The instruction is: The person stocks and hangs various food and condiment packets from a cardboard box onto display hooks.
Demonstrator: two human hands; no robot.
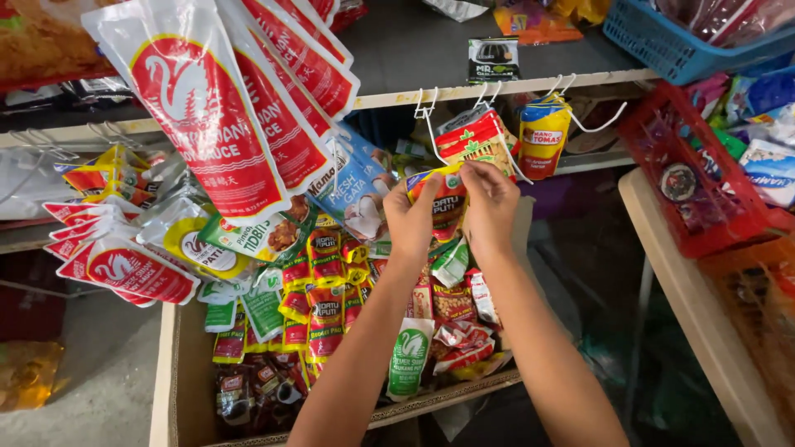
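Both my hands pinch the top edge of one small sachet (447, 203), red and yellow with a green corner, held up in front of the shelf. My left hand (411, 222) grips its left side, my right hand (490, 201) its right side. Just above and behind it a red and green packet (476, 139) hangs on a white wire hook (426, 106) fixed to the shelf edge. A yellow pouch (542, 136) hangs on another hook to the right.
Large red and white sauce pouches (207, 116) hang at the upper left. Below lies a cardboard box (170, 372) full of small sachets. A red basket (704, 178) and a blue basket (662, 41) stand at the right, on a wooden table (671, 273) and shelf.
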